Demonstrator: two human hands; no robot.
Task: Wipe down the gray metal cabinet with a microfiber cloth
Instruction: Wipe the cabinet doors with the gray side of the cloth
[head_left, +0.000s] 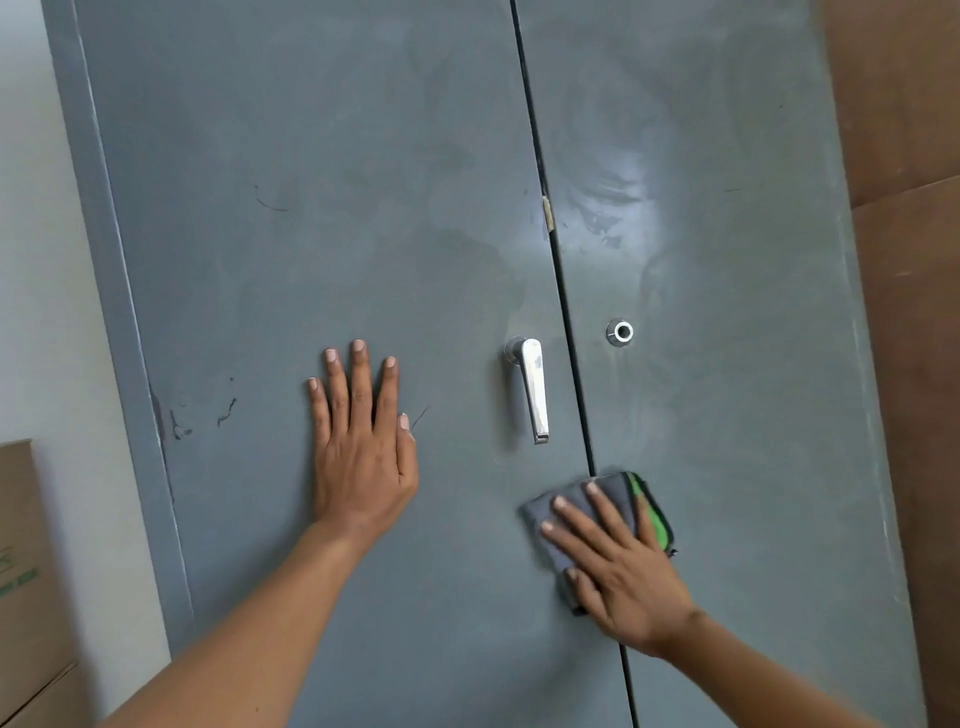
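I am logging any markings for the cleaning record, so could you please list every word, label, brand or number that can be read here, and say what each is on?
Cardboard box at lower left: green printing on its side, too blurred and cut off to read.
Gray metal cabinet, its handle and lock: no text visible.
Microfiber cloth under the right hand: no label visible.

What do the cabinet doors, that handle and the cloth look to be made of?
Cabinet doors: likely painted sheet metal, matte gray, with scuffs and a soft glare patch.
Handle: polished metal, probably chrome or steel, judging by its bright mirror shine.
Cloth: soft gray fabric with green edging, seemingly microfiber; it folds and bunches under the right hand.
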